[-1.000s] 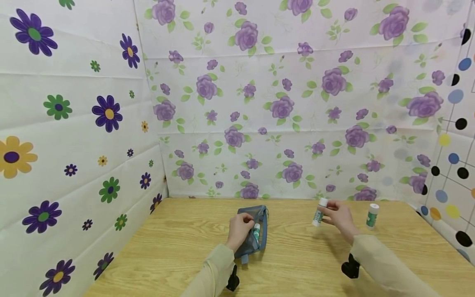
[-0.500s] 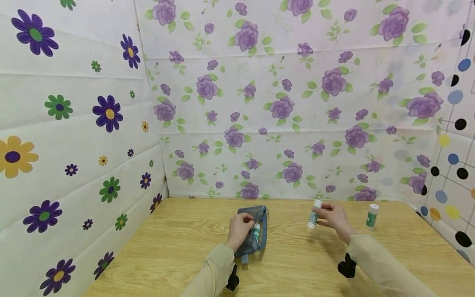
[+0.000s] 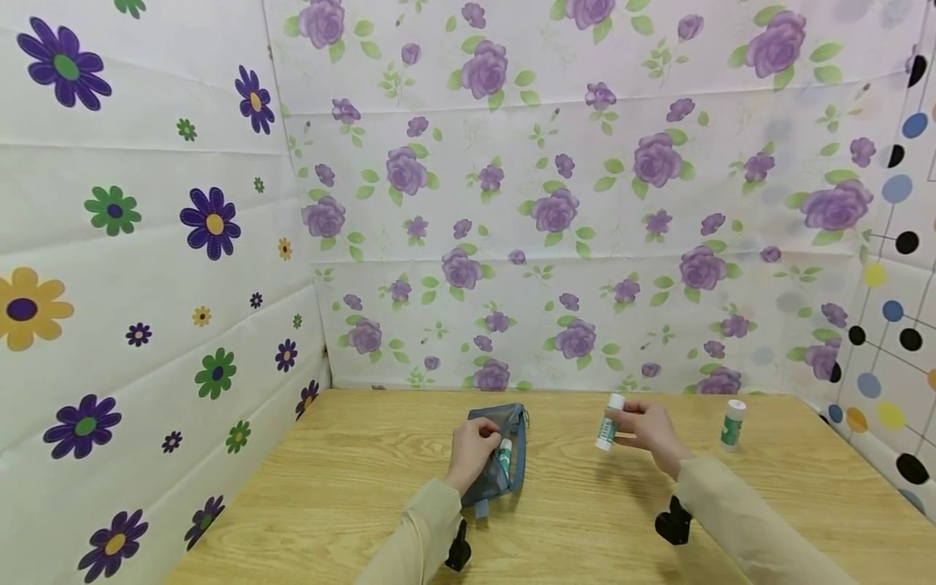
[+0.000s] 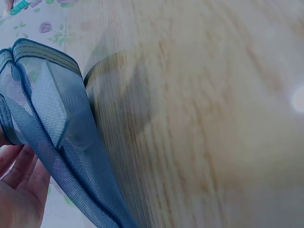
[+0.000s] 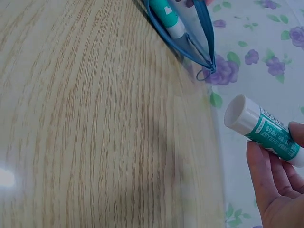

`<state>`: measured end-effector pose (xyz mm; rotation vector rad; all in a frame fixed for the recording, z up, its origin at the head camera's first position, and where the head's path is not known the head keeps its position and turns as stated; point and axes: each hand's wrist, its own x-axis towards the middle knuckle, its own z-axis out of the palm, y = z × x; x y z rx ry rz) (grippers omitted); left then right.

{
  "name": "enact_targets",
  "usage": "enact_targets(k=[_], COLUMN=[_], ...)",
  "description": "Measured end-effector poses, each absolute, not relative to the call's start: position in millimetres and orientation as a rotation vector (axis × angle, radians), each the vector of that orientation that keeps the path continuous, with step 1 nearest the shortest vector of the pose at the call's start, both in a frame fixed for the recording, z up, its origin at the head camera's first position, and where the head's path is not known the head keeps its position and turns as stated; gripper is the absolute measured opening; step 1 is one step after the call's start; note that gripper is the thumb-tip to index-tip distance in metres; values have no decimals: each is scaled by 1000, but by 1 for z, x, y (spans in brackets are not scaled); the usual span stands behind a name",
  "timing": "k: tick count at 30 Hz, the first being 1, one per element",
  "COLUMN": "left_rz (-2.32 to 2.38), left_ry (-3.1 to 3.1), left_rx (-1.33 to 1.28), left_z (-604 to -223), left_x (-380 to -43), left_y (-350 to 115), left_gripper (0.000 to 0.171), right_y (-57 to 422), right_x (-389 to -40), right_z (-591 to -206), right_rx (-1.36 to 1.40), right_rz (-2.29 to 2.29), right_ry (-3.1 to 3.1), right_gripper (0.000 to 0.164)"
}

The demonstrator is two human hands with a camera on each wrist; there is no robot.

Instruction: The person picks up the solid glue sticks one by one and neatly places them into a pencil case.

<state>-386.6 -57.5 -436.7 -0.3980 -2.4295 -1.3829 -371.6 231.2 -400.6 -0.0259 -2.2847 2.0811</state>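
"Checking the hands first: what is each one gripping?"

"The left hand [image 3: 471, 455] is pinching the rim of the blue mesh pouch [image 3: 520, 459]. The right hand [image 3: 654, 435] is holding the lifted glue stick [image 3: 609, 422] between thumb and fingers. The two hands are working well apart."

"Where is the pouch lying?"

"It is lying on the wood-grain table [image 3: 351, 479], left of the midline and near the far edge. Its mouth is gaping toward the right edge, and a bagged glue stick [image 3: 505, 457] is resting inside, its white end pointing toward the far edge."

"And the lifted unit?"

"It is hanging above the tabletop between the pouch and the right edge, its top tilting slightly rightward."

"Any further items?"

"A third glue stick [image 3: 732, 424] is standing upright near the far right corner. Rose-patterned cloth [image 3: 556, 211] is hanging behind the far edge."
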Motion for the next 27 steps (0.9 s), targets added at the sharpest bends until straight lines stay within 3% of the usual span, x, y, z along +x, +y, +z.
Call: enact_targets(k=[11,27], left_rz=[-1375,-1380], left_ry=[-2426,-2425], left_rx=[-402,-390], left_z=[-437,-436], left_x=[-386,-385], left_y=[-58,-59], left_gripper=[7,7], right_y=[222,204], right_x=[-370,-368], right_z=[-399,-402], right_rx=[-49,-23], right_rz=[2130,2164], right_ry=[-2250,-2286], right_gripper=[45,56])
